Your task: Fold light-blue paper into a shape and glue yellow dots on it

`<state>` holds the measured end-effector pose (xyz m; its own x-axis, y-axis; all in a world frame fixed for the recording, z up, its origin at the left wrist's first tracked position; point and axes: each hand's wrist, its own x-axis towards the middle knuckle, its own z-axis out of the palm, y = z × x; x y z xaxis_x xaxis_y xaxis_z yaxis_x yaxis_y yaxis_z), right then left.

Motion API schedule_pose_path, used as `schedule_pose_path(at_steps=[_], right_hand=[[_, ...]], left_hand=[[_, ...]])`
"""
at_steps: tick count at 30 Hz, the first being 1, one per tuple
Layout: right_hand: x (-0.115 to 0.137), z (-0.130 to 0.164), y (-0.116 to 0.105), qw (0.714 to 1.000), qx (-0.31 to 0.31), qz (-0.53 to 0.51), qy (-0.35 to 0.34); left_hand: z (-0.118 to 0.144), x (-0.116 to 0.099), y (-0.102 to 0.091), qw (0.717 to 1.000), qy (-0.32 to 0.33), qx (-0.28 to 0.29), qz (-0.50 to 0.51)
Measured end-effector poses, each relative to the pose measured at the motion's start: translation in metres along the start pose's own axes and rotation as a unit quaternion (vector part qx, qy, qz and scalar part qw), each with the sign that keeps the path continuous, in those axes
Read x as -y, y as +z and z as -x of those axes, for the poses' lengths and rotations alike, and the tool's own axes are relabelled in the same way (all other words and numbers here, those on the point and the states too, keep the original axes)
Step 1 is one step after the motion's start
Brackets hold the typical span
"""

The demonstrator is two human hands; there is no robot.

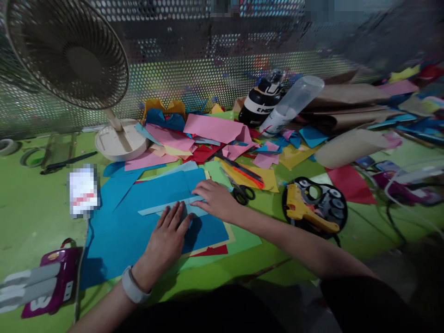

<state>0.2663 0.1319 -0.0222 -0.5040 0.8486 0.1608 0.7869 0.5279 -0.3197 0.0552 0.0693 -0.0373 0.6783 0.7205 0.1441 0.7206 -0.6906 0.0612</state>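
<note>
Head view: blue paper strip [173, 205] flat under fingers [176, 215] of both hands.

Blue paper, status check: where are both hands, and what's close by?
Left hand and right hand flat on folded blue paper. Nothing gripped. Scissors beside right hand.

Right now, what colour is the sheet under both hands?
Blue: the paper sheet under the left hand and right hand, seen in the head view.

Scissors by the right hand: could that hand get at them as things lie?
Probably yes. The scissors lie just beside the right hand, handles toward it, with nothing on top; the hand now presses flat on the blue paper.
</note>
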Motion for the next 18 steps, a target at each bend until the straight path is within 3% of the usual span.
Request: schedule_pose_path(at_steps=[6,11,15,18], right_hand=[[0.005,-0.027,-0.020,0.987,0.144,-0.035,0.060],[0.002,-0.032,-0.023,0.970,0.194,-0.126,0.080],[-0.004,-0.026,-0.015,0.950,0.179,-0.235,0.104],[-0.007,-0.021,-0.005,0.906,0.136,-0.374,0.147]], left_hand=[[0.000,0.001,-0.005,1.000,-0.005,0.006,0.013],[-0.001,0.004,-0.011,0.999,-0.032,-0.009,0.027],[-0.002,0.011,-0.021,0.987,-0.076,-0.115,0.077],[-0.003,0.015,-0.027,0.956,-0.132,-0.209,0.156]])
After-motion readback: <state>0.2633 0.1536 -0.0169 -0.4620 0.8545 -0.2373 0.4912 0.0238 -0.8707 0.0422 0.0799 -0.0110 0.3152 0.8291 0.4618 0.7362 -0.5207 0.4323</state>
